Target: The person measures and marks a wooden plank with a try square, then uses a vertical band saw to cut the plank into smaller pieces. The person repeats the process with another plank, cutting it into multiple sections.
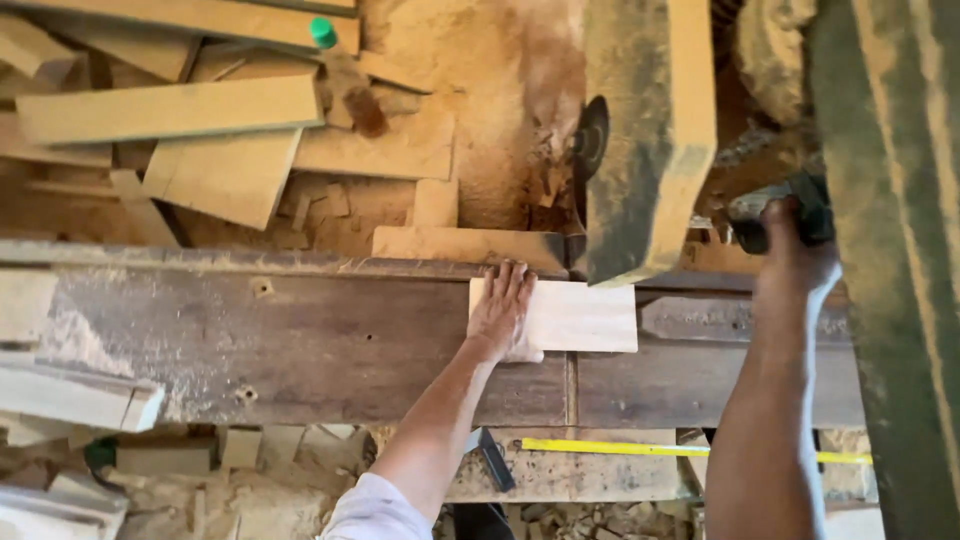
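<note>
The left hand lies flat, fingers spread, on a pale board that rests on the dark counter — an open palm pressing down rather than a grip, likely to keep the board from shifting. The board's right end sits just under the saw housing, a dusty block whose dark blade shows at its left edge. The right hand is wrapped tight around a dark handle beside the housing, so it can steer the saw while the other hand steadies the wood. A yellow rule lies on the lower ledge near the person. Behind the counter, offcuts and sawdust pile up, with a green cap among them.
</note>
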